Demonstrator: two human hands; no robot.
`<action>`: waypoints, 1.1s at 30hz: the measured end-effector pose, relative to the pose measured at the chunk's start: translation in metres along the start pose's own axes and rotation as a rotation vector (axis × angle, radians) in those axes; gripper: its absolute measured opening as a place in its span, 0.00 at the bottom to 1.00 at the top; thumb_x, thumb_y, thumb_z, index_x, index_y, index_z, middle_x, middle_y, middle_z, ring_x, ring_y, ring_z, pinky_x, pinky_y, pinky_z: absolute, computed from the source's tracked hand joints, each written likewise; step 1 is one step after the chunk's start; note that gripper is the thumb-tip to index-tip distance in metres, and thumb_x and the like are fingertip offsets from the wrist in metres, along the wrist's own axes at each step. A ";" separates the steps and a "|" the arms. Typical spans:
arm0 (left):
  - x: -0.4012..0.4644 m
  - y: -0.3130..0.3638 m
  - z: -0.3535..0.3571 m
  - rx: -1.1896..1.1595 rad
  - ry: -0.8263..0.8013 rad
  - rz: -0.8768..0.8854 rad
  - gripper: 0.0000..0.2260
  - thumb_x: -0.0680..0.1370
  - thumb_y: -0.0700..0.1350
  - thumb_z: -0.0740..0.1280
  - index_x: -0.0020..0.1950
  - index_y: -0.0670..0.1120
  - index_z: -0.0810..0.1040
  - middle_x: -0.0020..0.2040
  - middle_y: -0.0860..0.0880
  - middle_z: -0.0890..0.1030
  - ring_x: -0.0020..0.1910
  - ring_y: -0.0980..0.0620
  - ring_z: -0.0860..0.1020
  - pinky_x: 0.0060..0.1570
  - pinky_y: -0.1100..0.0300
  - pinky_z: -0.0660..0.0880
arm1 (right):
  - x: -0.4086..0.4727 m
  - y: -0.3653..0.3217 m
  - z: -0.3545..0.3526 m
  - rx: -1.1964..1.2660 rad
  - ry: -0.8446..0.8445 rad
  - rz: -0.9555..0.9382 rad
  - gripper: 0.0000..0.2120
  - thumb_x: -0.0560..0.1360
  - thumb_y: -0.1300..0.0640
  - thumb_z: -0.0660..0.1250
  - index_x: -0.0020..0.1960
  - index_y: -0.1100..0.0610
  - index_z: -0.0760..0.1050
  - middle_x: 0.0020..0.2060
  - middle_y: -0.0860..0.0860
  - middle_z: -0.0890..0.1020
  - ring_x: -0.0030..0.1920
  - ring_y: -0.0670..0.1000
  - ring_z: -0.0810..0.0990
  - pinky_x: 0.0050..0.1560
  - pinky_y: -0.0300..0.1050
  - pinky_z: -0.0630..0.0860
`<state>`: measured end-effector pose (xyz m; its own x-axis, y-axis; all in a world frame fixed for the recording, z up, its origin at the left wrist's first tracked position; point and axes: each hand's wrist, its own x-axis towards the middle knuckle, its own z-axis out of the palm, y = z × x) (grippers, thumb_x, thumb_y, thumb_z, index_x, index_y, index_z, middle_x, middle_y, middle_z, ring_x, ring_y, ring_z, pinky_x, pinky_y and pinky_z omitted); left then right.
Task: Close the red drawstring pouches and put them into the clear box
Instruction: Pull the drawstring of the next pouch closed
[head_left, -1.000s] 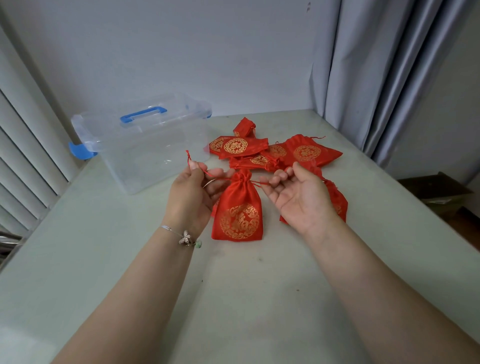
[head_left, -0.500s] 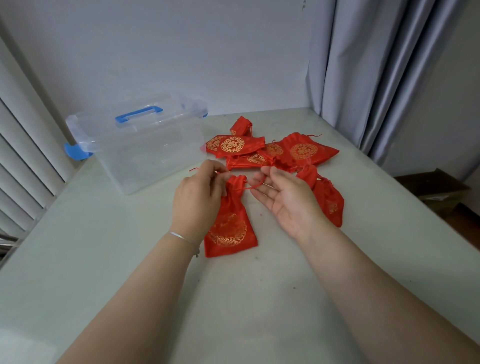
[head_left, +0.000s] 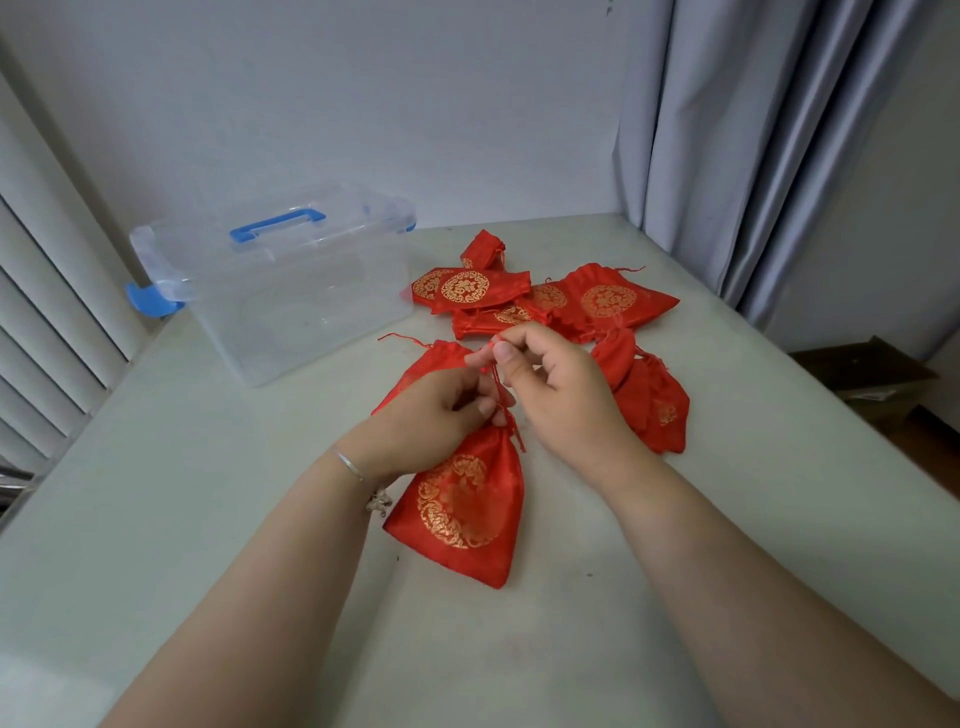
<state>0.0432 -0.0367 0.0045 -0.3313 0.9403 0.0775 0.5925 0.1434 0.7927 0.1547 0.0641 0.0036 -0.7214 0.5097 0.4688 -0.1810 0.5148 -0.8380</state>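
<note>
Red satin pouch (head_left: 462, 506) lies on the table (head_left: 208, 519), neck gathered under the left hand (head_left: 431, 415), which pinches it, while the right hand (head_left: 550, 384) pinches the drawstring (head_left: 496, 371) upward. Closing seems nearly finished; next comes carrying it to the clear box (head_left: 280, 291), lid apparently still on.

My pale tabletop (head_left: 208, 519) meets a plain wall (head_left: 363, 104). Grey curtains (head_left: 753, 156) hang at the far right corner, and white blinds (head_left: 41, 322) run along my left. Past the right edge, a brown cardboard box (head_left: 867, 371) sits lower down.
</note>
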 end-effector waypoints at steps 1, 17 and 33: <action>-0.001 0.000 0.000 -0.022 -0.045 -0.001 0.04 0.78 0.40 0.64 0.45 0.45 0.78 0.40 0.52 0.79 0.38 0.63 0.75 0.42 0.69 0.71 | 0.000 0.000 0.000 0.005 -0.012 0.002 0.08 0.80 0.60 0.60 0.48 0.62 0.77 0.46 0.48 0.84 0.39 0.37 0.79 0.41 0.28 0.72; 0.000 0.002 -0.001 -0.370 0.204 -0.059 0.05 0.78 0.38 0.65 0.43 0.42 0.78 0.36 0.52 0.82 0.33 0.62 0.77 0.33 0.71 0.70 | 0.009 0.011 -0.019 -0.230 -0.193 0.188 0.03 0.74 0.54 0.70 0.43 0.51 0.82 0.42 0.47 0.84 0.44 0.42 0.81 0.46 0.41 0.77; -0.001 -0.001 -0.009 -0.432 0.234 -0.164 0.07 0.75 0.37 0.68 0.48 0.33 0.78 0.38 0.48 0.85 0.37 0.57 0.82 0.32 0.68 0.75 | 0.006 -0.006 -0.021 0.139 -0.333 0.368 0.12 0.82 0.57 0.54 0.41 0.56 0.66 0.28 0.48 0.65 0.26 0.45 0.65 0.26 0.38 0.68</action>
<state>0.0361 -0.0403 0.0089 -0.5792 0.8148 0.0250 0.1782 0.0966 0.9792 0.1654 0.0783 0.0170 -0.9238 0.3807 0.0403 0.0542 0.2343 -0.9707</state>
